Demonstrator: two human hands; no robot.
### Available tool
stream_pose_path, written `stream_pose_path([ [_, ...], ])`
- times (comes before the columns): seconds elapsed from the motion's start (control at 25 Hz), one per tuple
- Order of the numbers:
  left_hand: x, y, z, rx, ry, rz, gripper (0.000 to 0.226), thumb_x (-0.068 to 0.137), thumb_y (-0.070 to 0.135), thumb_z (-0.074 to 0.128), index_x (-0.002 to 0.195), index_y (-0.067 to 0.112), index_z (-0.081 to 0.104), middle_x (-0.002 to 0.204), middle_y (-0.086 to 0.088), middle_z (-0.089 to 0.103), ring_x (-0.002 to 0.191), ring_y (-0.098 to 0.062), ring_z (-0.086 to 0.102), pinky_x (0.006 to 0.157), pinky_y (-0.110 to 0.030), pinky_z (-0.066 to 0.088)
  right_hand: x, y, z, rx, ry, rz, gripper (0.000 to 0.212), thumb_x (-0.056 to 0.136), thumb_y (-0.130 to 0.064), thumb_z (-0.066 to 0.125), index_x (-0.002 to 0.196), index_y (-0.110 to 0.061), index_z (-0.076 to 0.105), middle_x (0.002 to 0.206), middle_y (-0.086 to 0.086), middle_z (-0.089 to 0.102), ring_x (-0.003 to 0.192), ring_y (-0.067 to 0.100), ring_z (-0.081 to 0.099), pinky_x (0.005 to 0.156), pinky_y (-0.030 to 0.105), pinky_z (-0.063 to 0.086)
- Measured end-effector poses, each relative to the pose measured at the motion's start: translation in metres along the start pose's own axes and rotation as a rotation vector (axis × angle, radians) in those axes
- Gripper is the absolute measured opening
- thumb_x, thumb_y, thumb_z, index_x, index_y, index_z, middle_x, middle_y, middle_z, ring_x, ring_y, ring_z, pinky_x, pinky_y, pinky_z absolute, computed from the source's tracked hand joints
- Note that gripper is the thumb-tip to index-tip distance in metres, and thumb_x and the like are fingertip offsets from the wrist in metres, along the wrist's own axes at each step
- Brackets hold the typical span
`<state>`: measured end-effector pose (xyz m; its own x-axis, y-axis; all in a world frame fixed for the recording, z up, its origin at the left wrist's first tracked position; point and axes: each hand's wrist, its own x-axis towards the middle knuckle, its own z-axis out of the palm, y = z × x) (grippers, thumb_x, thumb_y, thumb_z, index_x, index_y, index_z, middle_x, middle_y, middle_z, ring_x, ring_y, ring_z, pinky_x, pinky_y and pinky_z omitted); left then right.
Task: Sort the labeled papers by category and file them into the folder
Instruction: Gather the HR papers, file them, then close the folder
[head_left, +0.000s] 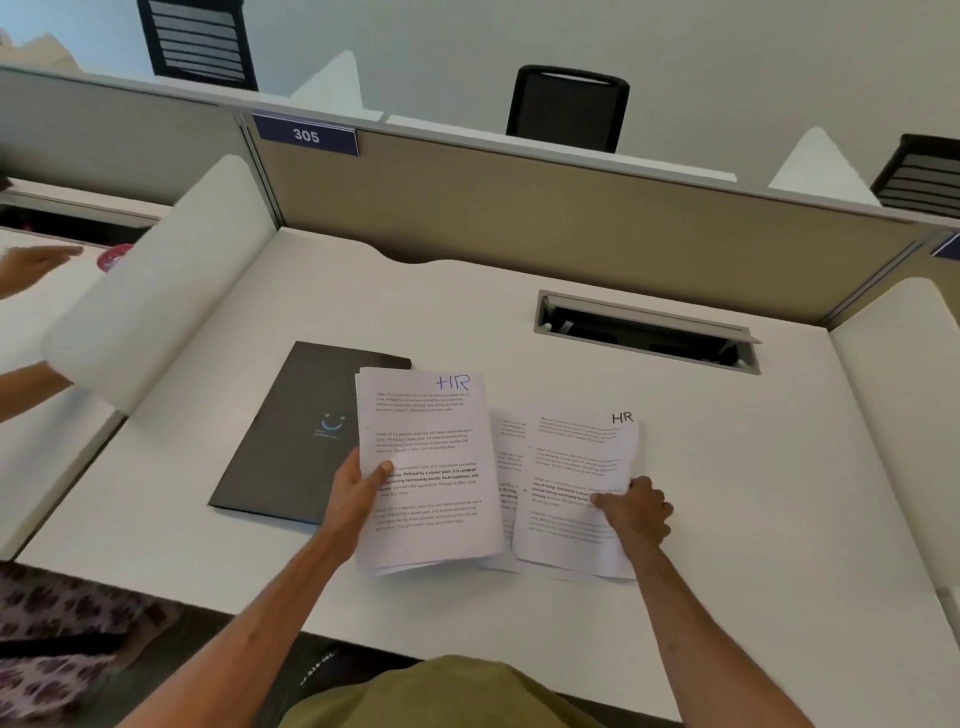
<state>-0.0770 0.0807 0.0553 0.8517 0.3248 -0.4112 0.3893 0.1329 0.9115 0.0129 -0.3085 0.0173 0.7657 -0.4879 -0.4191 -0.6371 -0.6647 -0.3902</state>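
Note:
A closed black folder (291, 431) with a small smiley logo lies on the white desk at centre left. My left hand (353, 488) grips the left edge of a stack of printed papers (431, 499), thumb on top; its top sheet is marked "HR" in blue and partly overlaps the folder. My right hand (636, 512) pinches the right side of a second sheet (571, 467) marked "HR" in black. More sheets (506, 457) show between and under the two.
An open cable tray (644, 332) is recessed in the desk (779, 519) at the back right. White side dividers and a tan partition with a "305" sign (305, 135) enclose the desk. Another person's hand (31, 265) reaches over the neighbouring desk at far left.

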Motion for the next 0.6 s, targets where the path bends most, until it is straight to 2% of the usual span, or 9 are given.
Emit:
stream_pose_path([
  [0.08,-0.002,0.002,0.006,-0.006,0.008,-0.01,0.038,0.104,0.014,0.065,0.139,0.029,0.062,0.121,0.003,0.079,0.1,-0.028,0.08,0.084,-0.05,0.066,0.007,0.007,-0.004,0.16,0.012,0.002,0.053,0.077,-0.028,0.086,0.12,-0.01,0.06,0.124,0.014,0.06,0.117,0.038,0.057,0.096,0.049,0.049],
  [0.16,-0.001,0.004,0.009,-0.019,0.009,-0.013,0.037,0.104,0.012,0.064,0.137,0.029,0.064,0.119,0.003,0.08,0.098,-0.028,0.08,0.079,-0.045,0.066,0.007,0.015,-0.013,0.361,0.029,-0.005,0.032,0.083,-0.018,0.077,0.111,-0.011,0.062,0.116,0.014,0.068,0.098,0.035,0.065,0.084,0.043,0.055],
  [0.28,0.005,0.006,0.012,-0.01,-0.007,-0.038,0.037,0.103,0.011,0.064,0.135,0.028,0.065,0.118,0.001,0.08,0.098,-0.029,0.08,0.076,-0.043,0.065,0.003,0.019,-0.032,0.504,0.094,-0.034,0.013,0.092,-0.013,0.066,0.106,-0.014,0.065,0.105,0.011,0.073,0.085,0.03,0.066,0.067,0.031,0.048],
  [0.4,0.012,0.009,0.015,-0.019,-0.022,-0.041,0.039,0.102,0.012,0.065,0.137,0.029,0.064,0.118,0.0,0.08,0.096,-0.029,0.08,0.077,-0.046,0.066,0.003,0.017,-0.053,0.651,0.136,-0.085,0.008,0.095,-0.008,0.064,0.101,-0.011,0.068,0.099,0.009,0.072,0.086,0.03,0.066,0.067,0.03,0.045],
  [0.52,0.016,0.01,0.013,-0.001,-0.024,-0.047,0.04,0.103,0.011,0.064,0.138,0.029,0.064,0.119,0.0,0.08,0.099,-0.031,0.08,0.078,-0.047,0.065,0.005,0.016,-0.062,0.953,0.085,0.024,0.009,0.091,0.0,0.066,0.095,-0.008,0.069,0.093,0.009,0.067,0.085,0.024,0.059,0.069,0.029,0.046],
  [0.6,0.019,0.009,0.01,-0.012,-0.023,-0.062,0.04,0.103,0.011,0.063,0.138,0.03,0.063,0.121,0.0,0.079,0.099,-0.03,0.079,0.08,-0.049,0.065,0.001,0.014,-0.057,1.067,0.001,0.116,0.016,0.086,0.0,0.068,0.094,-0.013,0.074,0.1,0.01,0.072,0.086,0.023,0.062,0.076,0.032,0.05],
])
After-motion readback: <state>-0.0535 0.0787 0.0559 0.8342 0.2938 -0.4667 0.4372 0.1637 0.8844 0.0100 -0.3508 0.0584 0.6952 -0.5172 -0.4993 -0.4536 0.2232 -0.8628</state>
